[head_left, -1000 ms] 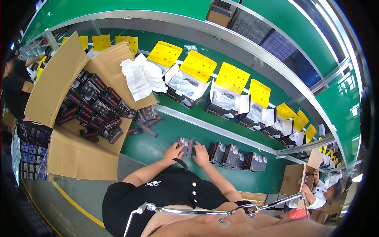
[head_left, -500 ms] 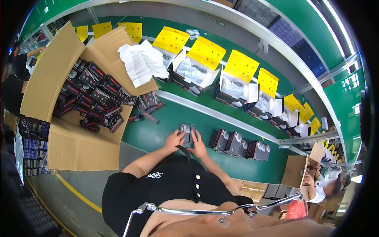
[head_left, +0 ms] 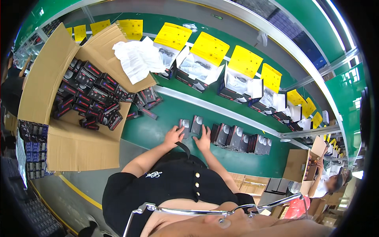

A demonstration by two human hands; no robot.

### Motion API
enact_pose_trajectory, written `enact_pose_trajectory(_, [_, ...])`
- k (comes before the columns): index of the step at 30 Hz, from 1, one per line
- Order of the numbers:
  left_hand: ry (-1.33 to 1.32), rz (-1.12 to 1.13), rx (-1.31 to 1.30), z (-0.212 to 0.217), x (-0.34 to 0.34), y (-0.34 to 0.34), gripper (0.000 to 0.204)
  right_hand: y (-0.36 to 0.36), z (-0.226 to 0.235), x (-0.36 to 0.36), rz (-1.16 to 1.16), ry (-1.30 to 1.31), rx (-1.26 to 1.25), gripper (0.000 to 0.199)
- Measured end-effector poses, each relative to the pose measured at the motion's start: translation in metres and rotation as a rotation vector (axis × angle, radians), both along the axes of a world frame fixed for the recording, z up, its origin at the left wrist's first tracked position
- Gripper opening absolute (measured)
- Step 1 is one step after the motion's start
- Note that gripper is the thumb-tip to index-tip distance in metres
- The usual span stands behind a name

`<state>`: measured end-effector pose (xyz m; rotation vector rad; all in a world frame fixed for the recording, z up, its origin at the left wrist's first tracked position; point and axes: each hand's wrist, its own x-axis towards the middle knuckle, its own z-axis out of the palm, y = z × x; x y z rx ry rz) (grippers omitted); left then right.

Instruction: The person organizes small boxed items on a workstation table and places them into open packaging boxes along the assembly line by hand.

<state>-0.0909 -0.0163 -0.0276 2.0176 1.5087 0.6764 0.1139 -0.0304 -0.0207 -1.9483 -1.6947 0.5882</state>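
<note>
Touching one box (head_left: 184, 122), left hand (head_left: 172, 137) partly hides it

A small black box (head_left: 184, 123) lies flat on the green table (head_left: 169, 110) there, a matching box (head_left: 197, 124) just beside it, slightly askew.

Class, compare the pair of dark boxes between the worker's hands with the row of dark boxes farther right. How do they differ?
Number: the pair has two boxes; the row has many more.
Position: the pair lies between the left hand and right hand; the row sits right of the right hand.
Grouping: the pair is loose; the row is packed in clusters.
Shared: both are dark, pale-marked and on the green table.
</note>
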Motion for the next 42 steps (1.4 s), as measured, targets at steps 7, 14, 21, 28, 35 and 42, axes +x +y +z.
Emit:
enact_pose_trajectory(7, [0.049, -0.038, 0.028, -0.001, -0.009, 0.003, 0.045, 0.027, -0.007, -0.027, -0.005, -0.152, -0.039, 0.067])
enact_pose_trajectory(14, [0.060, 0.012, 0.001, -0.007, -0.016, -0.002, 0.046, 0.142, 0.114, -0.021, -0.159, 0.329, 0.536, 0.023])
enact_pose_trajectory(21, [0.037, -0.043, -0.044, -0.010, -0.025, 0.006, 0.046, 0.292, 0.141, 0.036, -0.135, -0.163, 0.226, 0.034])
enact_pose_trajectory(28, [0.051, -0.045, -0.021, 0.016, -0.038, 0.007, 0.046, 0.347, 0.155, 0.031, -0.027, -0.487, -0.196, 0.049])
enact_pose_trajectory(35, [-0.004, -0.049, 0.015, 0.013, -0.019, 0.008, 0.046, 0.341, 0.133, 0.078, -0.023, -0.516, -0.196, 0.050])
enact_pose_trajectory(42, [-0.027, -0.046, 0.090, -0.008, -0.029, -0.001, 0.046, 0.263, 0.105, 0.083, 0.130, -0.584, 0.283, 0.030])
